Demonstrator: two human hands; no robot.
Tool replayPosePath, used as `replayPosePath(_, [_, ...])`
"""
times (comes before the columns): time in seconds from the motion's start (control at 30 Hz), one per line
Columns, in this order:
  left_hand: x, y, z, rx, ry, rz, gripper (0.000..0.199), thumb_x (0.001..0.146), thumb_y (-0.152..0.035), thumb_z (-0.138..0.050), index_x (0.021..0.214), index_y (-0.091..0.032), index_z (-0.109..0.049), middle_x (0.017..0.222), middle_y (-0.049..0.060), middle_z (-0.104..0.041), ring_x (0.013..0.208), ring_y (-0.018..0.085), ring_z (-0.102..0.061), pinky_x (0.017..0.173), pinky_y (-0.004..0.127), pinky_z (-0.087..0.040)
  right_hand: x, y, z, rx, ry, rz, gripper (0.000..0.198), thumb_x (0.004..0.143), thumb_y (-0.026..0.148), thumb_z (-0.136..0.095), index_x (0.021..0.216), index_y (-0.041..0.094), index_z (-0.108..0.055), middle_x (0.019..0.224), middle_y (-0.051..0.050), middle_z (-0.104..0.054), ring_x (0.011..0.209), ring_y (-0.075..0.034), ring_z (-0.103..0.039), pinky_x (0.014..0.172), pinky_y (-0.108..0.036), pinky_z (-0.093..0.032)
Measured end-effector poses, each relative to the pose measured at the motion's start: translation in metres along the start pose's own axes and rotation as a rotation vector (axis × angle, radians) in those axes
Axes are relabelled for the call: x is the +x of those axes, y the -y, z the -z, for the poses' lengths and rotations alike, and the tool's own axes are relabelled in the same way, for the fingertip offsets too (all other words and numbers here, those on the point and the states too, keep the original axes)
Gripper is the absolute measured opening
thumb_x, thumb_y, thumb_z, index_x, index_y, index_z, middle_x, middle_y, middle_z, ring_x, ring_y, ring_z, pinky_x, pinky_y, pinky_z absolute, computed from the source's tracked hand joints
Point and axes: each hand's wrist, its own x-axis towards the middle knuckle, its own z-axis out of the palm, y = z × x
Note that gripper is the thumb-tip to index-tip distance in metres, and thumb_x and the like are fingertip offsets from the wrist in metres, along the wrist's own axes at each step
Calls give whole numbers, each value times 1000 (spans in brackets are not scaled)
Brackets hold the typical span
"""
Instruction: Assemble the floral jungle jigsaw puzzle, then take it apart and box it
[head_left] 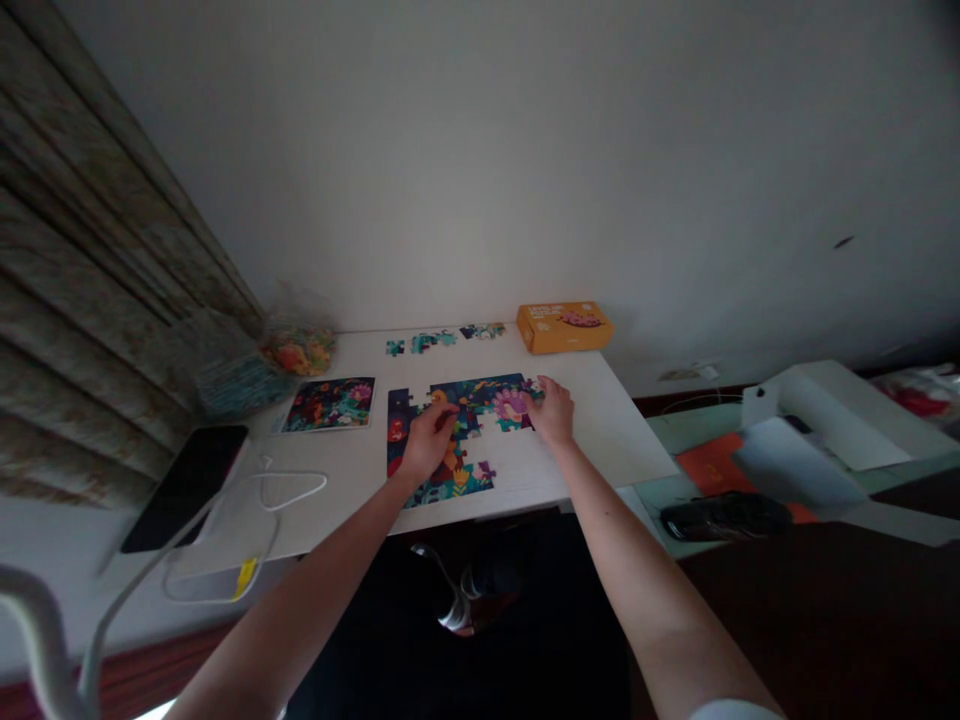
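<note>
A partly joined jigsaw puzzle [480, 388] with a dark, colourful picture lies on the white table, with a gap at its lower right. Over its middle is my left hand [429, 440], fingers pinched together; whatever they hold is too small to make out. My right hand [555, 410] is at the puzzle's right edge, beside the pink, fan-shaped figure [511, 404]. Its thumb and forefinger are on a jigsaw piece [534, 388] there. Loose or part-joined pieces [433, 342] lie in a row along the back of the table. A picture card [330, 404] shows a similar design to the left.
An orange puzzle box [566, 328] stands at the back right. Clear bags of pieces [300, 350] sit back left, near a dark tablet [187, 485] and a white cable [292, 474]. Right of the table are an open white box [802, 460] and a black object [724, 516].
</note>
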Motion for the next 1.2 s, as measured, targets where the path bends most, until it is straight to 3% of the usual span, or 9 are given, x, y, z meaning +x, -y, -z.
replayPosePath(0.23, [-1, 4, -2, 34, 8, -68, 16, 92, -17, -57, 98, -20, -71, 95, 3, -74, 82, 16, -67, 83, 30, -54, 7, -17, -10, 128, -27, -44, 54, 78, 34, -71, 128, 15, -62, 111, -13, -71, 104, -30, -64, 100, -46, -47])
replayPosePath(0.47, [0, 5, -3, 75, 23, -116, 17, 93, -14, -57, 98, -21, -72, 100, 4, -76, 89, 18, -70, 89, 32, -55, 26, -25, -3, 302, 41, -63, 60, 67, 21, -73, 126, 17, -65, 116, -13, -63, 103, -27, -65, 97, -42, -53])
replayPosePath(0.57, [1, 5, -4, 84, 28, -143, 19, 93, -12, -57, 98, -21, -73, 100, 4, -76, 93, 19, -71, 90, 33, -55, 36, -23, 5, 347, 69, -85, 46, 66, 21, -71, 113, 19, -71, 110, -11, -66, 103, -27, -66, 98, -41, -52])
replayPosePath(0.7, [0, 5, -5, 93, 22, -165, 19, 93, -13, -58, 99, -21, -74, 100, 4, -76, 95, 19, -71, 92, 34, -56, 36, -14, 23, 433, 117, -124, 18, 74, 33, -64, 87, 21, -70, 87, -5, -71, 84, -23, -65, 82, -38, -53])
replayPosePath(0.8, [-1, 5, -5, 89, 15, -156, 18, 92, -15, -61, 101, -21, -74, 102, 4, -77, 92, 19, -72, 91, 33, -57, 15, -1, 40, 565, 162, -104, 24, 75, 41, -63, 87, 21, -69, 83, -3, -71, 77, -21, -64, 73, -33, -51])
replayPosePath(0.93, [-2, 6, -5, 74, 7, -116, 21, 89, -16, -65, 107, -20, -75, 97, 3, -77, 81, 16, -70, 84, 31, -58, -39, 18, 54, 741, 339, -29, 29, 74, 44, -71, 91, 20, -66, 84, -2, -69, 78, -19, -64, 72, -29, -49])
replayPosePath(1.07, [-2, 6, -6, 73, 10, -111, 24, 87, -15, -67, 110, -20, -74, 96, 3, -76, 77, 15, -68, 81, 30, -58, -92, 30, 52, 784, 454, -31, 34, 79, 45, -72, 103, 22, -62, 82, 0, -68, 73, -18, -64, 66, -28, -49])
replayPosePath(1.2, [-2, 6, -5, 79, 20, -121, 24, 87, -16, -67, 110, -20, -74, 98, 3, -75, 79, 15, -68, 83, 31, -58, -116, 34, 44, 706, 461, -12, 32, 84, 47, -68, 104, 22, -64, 80, 0, -68, 72, -19, -65, 67, -29, -51])
